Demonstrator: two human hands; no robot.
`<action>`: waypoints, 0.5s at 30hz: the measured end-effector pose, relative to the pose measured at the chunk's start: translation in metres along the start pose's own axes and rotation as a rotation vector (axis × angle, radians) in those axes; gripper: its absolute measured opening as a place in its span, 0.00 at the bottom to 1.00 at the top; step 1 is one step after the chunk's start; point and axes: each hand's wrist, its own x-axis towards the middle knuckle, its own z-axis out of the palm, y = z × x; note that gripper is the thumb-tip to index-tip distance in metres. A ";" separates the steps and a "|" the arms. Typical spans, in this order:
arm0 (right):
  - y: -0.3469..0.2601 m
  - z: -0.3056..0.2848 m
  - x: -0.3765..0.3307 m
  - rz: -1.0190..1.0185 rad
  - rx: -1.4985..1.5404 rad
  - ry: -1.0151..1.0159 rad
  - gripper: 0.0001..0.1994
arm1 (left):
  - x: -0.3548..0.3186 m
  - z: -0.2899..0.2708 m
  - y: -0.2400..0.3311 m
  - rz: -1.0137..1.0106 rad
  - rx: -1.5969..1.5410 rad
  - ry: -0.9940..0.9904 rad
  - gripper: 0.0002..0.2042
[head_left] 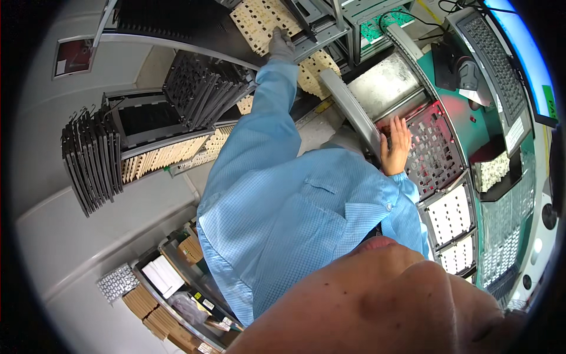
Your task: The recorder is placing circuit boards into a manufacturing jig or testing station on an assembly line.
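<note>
My left hand (282, 46), in a grey glove, reaches far out to a cream tray with many small cut-outs (259, 23) on a rack shelf. Its fingers are closed on the tray's near edge; the fingertips are partly hidden. Bare and with fingers outstretched, my right hand (396, 146) rests at the edge of a dark perforated plate (435, 147) lit red on the workstation. Beside that hand runs a long grey metal rail (352, 112). A bare metal plate (386, 82) lies just beyond it.
More cream trays (318, 71) sit below the shelf edge. A rack of upright black frames (88, 159) stands at left. White perforated trays (450, 215) lie on the right bench, near a keyboard (492, 65) and monitor (530, 53). Cardboard (159, 318) is stacked at lower left.
</note>
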 end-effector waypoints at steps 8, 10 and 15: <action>0.023 0.004 -0.025 0.132 0.243 -0.023 0.24 | -0.192 -0.053 -0.062 0.500 0.597 -0.276 0.13; 0.041 0.015 -0.030 0.260 0.470 -0.108 0.25 | -0.220 -0.087 -0.076 0.537 0.704 -0.346 0.13; 0.050 0.031 -0.004 0.459 1.152 -0.406 0.31 | -0.267 -0.131 -0.060 0.081 0.890 -0.503 0.09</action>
